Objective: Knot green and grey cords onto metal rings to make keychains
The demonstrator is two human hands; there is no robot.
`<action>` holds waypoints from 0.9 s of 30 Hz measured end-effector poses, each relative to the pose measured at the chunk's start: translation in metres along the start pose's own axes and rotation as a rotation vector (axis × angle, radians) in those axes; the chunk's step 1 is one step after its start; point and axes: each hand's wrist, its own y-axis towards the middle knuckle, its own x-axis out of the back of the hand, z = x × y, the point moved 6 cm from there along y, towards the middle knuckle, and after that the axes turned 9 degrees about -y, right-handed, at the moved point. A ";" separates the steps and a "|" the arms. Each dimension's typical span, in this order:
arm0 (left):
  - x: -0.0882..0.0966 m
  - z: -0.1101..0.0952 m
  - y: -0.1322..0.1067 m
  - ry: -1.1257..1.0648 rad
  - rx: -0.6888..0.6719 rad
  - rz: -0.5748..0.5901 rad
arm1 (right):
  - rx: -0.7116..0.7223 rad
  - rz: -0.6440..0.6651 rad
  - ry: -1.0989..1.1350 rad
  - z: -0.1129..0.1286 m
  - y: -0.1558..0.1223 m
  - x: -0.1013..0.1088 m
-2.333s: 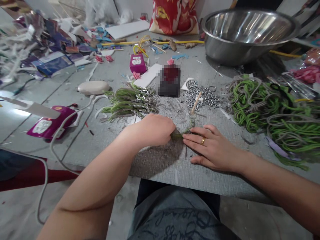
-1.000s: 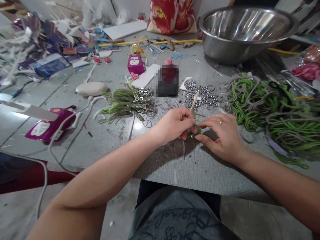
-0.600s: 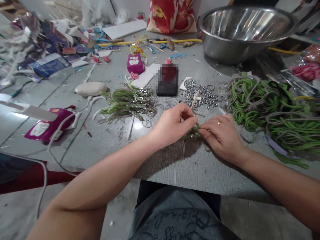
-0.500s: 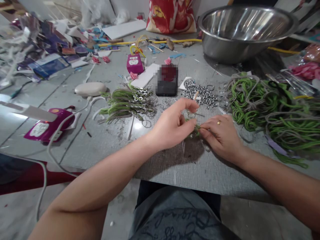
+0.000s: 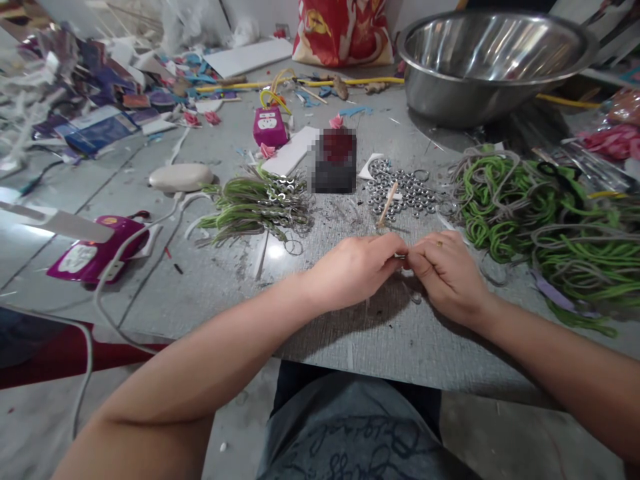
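My left hand point(image 5: 357, 270) and my right hand point(image 5: 444, 273) meet above the table near its front edge, fingertips touching. Both are closed in a pinch around a short green cord that my fingers hide almost wholly; only a dark sliver shows between them. A small clear loop point(image 5: 415, 298) lies just below my right fingers. Beyond my hands, a thin wooden stick point(image 5: 387, 203) rests by a spread of small metal rings point(image 5: 407, 188). To the left lies a bunch of green and grey cord loops point(image 5: 245, 203) with metal rings and clasps.
Tangled green and grey cords point(image 5: 525, 220) are heaped at the right. Behind them stands a large steel bowl point(image 5: 465, 100). A pixelated dark phone-like object point(image 5: 333, 175), a purple power socket point(image 5: 270, 127), a white device point(image 5: 181, 177) and another purple socket point(image 5: 100, 250) with cables lie leftward.
My left hand has come down and closed beside my right fingers, covering the green cord. The wooden stick, held up by my left fingers before, now lies on the table.
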 end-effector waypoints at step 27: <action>0.004 0.014 0.002 0.189 0.054 0.313 | 0.041 0.040 -0.010 -0.001 -0.004 -0.010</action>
